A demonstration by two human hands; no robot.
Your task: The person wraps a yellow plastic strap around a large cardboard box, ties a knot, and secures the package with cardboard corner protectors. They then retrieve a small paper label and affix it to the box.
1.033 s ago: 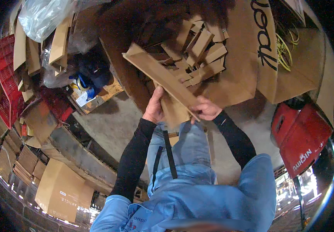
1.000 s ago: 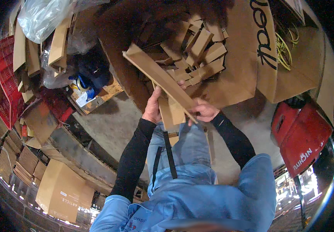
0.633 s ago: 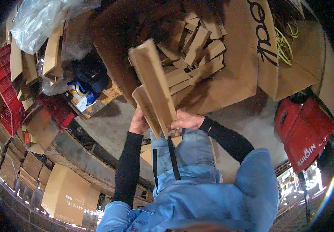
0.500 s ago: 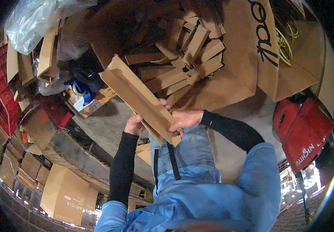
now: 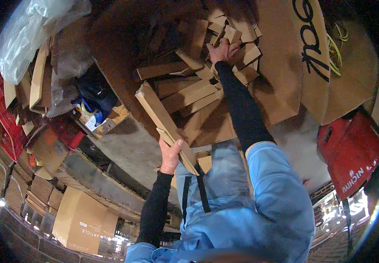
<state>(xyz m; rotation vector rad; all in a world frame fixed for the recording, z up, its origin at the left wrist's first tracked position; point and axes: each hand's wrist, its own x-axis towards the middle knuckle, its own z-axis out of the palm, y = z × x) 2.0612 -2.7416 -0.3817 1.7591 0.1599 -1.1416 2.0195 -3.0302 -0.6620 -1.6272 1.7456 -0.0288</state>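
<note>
My left hand (image 5: 170,154) is closed round the lower part of a long folded cardboard strip (image 5: 163,118), with a second, narrower piece of cardboard (image 5: 166,135) against it. The strip slants up and to the left, over the near edge of a large cardboard box (image 5: 281,83). Inside that box my right hand (image 5: 224,50) grips one of several loose cardboard strips (image 5: 191,94) lying in a jumbled pile. Its fingertips are partly hidden by the piece it holds.
A red machine cover (image 5: 349,149) stands at the right. Yellow straps (image 5: 335,55) hang in another box beside it. To the left are a clear plastic bag (image 5: 31,39), a red crate (image 5: 5,118) and a small open box of supplies (image 5: 104,122). A closed carton (image 5: 82,219) sits lower left.
My right hand has let go of the folded strip and reached up into the large box onto the pile. My left hand still holds the strip, which has turned more upright and moved right.
</note>
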